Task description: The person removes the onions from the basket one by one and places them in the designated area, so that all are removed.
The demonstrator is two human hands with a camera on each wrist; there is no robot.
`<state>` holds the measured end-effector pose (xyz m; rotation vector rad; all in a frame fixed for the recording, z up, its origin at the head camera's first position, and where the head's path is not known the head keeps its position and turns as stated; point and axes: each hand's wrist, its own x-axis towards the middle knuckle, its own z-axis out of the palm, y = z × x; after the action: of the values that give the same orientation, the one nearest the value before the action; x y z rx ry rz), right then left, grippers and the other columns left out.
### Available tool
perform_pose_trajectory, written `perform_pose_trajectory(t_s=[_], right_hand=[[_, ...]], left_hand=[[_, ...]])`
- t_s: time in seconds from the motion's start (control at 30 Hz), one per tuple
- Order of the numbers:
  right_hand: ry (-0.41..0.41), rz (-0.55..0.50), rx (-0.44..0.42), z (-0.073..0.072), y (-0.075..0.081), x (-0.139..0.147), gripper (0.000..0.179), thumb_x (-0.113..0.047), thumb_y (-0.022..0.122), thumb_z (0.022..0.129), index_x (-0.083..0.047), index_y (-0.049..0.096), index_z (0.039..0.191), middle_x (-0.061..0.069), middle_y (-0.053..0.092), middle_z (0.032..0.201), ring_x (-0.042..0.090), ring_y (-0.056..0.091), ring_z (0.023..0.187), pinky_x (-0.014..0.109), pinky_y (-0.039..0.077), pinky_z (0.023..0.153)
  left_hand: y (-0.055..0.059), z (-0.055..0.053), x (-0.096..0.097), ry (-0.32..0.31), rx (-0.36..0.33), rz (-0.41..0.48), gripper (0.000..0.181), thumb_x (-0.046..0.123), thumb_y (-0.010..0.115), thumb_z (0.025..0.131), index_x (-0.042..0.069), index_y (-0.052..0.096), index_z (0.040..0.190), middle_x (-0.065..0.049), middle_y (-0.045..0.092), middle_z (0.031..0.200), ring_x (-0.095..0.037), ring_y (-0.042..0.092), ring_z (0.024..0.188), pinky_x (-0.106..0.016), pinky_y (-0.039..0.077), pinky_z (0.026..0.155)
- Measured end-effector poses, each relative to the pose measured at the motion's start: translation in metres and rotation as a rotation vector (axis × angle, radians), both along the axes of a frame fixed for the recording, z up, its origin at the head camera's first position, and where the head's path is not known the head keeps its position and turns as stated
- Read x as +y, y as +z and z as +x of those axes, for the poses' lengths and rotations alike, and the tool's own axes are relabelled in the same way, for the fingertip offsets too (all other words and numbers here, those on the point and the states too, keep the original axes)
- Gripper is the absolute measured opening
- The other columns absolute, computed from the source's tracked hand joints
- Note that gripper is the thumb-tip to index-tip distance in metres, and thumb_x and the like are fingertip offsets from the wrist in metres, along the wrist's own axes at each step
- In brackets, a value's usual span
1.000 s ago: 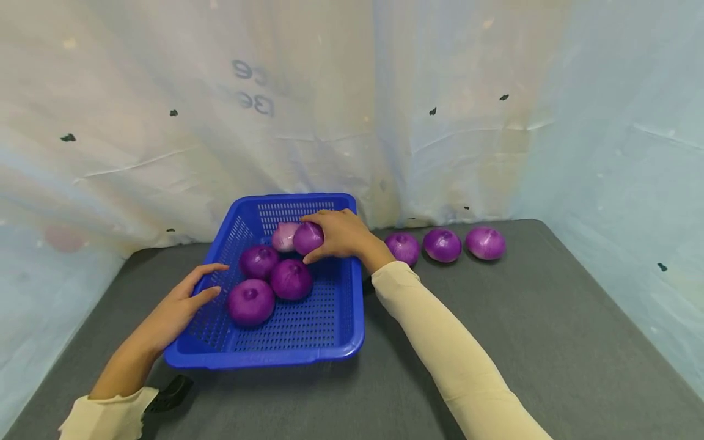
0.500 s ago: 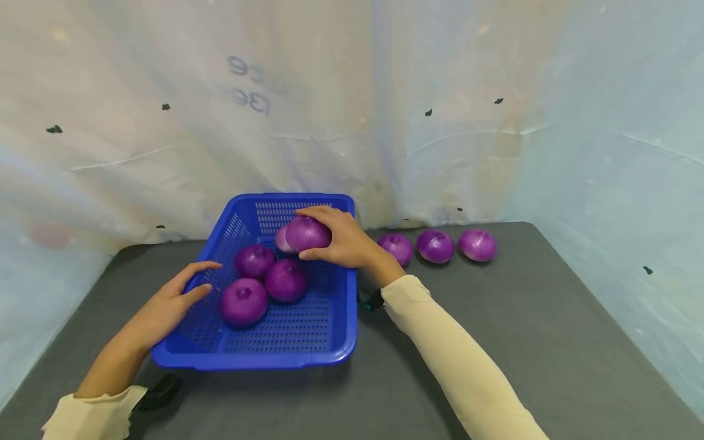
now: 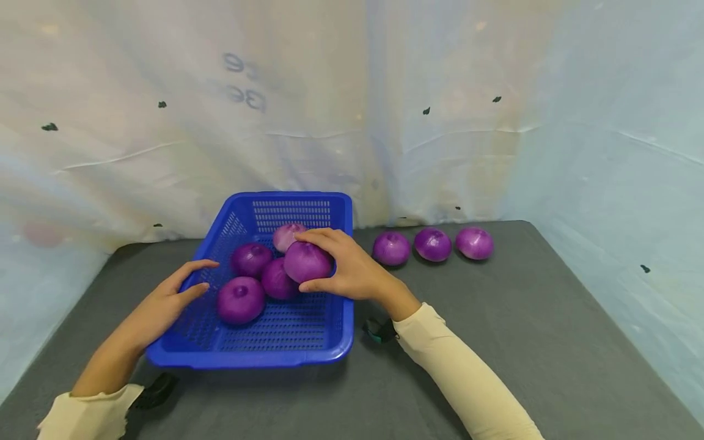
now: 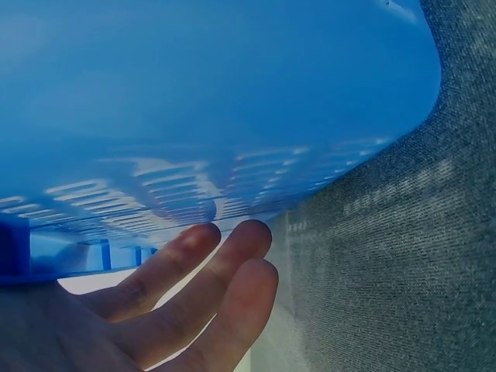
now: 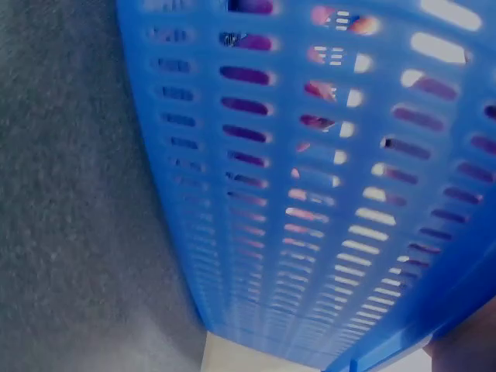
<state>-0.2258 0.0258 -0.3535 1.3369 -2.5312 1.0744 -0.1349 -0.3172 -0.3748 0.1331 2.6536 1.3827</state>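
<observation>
My right hand (image 3: 352,266) grips a red onion (image 3: 307,262) over the right half of a blue plastic basket (image 3: 250,359). Thumb and fingers wrap the onion's right side, and it partly overlaps another onion (image 3: 278,280) in the head view. Also in the basket lie a large onion (image 3: 240,300), a darker one (image 3: 251,260) and a paler pink one (image 3: 288,236). At the basket's left rim, my left hand (image 3: 165,305) holds on, thumb and index finger over the edge. Its other fingers (image 4: 248,302) sit against the perforated outer wall (image 4: 256,167) in the left wrist view.
On the dark grey table (image 3: 495,342), three more onions stand in a row right of the basket: a near one (image 3: 392,248), a middle one (image 3: 432,244) and a far-right one (image 3: 474,243). A pale plastic sheet (image 3: 330,122) hangs behind, close to the basket's back rim.
My right hand has brought its onion from beside the pale onion toward the front of the basket, uncovering the pale one. The left hand stays at the rim. The view has shifted slightly.
</observation>
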Motion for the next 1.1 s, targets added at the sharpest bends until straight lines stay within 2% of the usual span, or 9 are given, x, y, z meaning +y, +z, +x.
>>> perform_pose_trajectory(t_s=[0.2,0.43,0.73,0.97,1.1], right_hand=[[0.004,0.038,-0.010,0.008,0.002,0.002,0.078,-0.046,0.084,0.077,-0.027,0.050,0.145,-0.002,0.049,0.145,0.016,0.044,0.134,0.046,0.042,0.106],[0.016,0.054,-0.004,0.011,0.015,0.014,0.075,-0.050,0.082,0.077,-0.032,0.051,0.143,-0.011,0.050,0.144,0.011,0.043,0.134,0.044,0.041,0.104],[-0.035,0.049,-0.024,0.006,0.027,0.039,0.077,-0.052,0.082,0.077,-0.034,0.049,0.144,-0.007,0.047,0.147,0.017,0.043,0.135,0.038,0.052,0.095],[-0.046,-0.017,-0.012,0.004,0.047,0.061,0.075,-0.039,0.086,0.077,-0.028,0.052,0.143,-0.006,0.048,0.146,0.015,0.043,0.136,0.035,0.055,0.091],[-0.049,-0.031,-0.005,0.003,0.052,0.064,0.076,-0.039,0.087,0.076,-0.028,0.053,0.142,-0.006,0.049,0.146,0.014,0.044,0.136,0.035,0.055,0.092]], left_hand=[[-0.001,0.000,0.001,0.006,-0.035,0.038,0.054,0.039,0.044,0.106,0.016,0.028,0.153,-0.031,0.015,0.158,-0.036,0.066,0.102,-0.045,0.059,0.069],[-0.002,-0.001,-0.002,0.017,-0.049,0.064,0.054,0.040,0.044,0.106,0.017,0.028,0.153,-0.032,0.015,0.157,-0.035,0.067,0.101,-0.045,0.059,0.068],[-0.006,-0.003,0.001,0.000,-0.034,0.052,0.053,0.038,0.044,0.107,0.016,0.029,0.152,-0.031,0.014,0.158,-0.035,0.066,0.101,-0.042,0.058,0.069],[-0.006,-0.005,0.001,0.018,-0.038,0.038,0.052,0.036,0.043,0.107,0.016,0.028,0.152,-0.031,0.016,0.157,-0.036,0.066,0.101,-0.044,0.058,0.069],[-0.007,-0.004,-0.001,0.022,-0.035,0.028,0.052,0.036,0.043,0.107,0.015,0.028,0.152,-0.032,0.013,0.158,-0.040,0.065,0.105,-0.044,0.058,0.070]])
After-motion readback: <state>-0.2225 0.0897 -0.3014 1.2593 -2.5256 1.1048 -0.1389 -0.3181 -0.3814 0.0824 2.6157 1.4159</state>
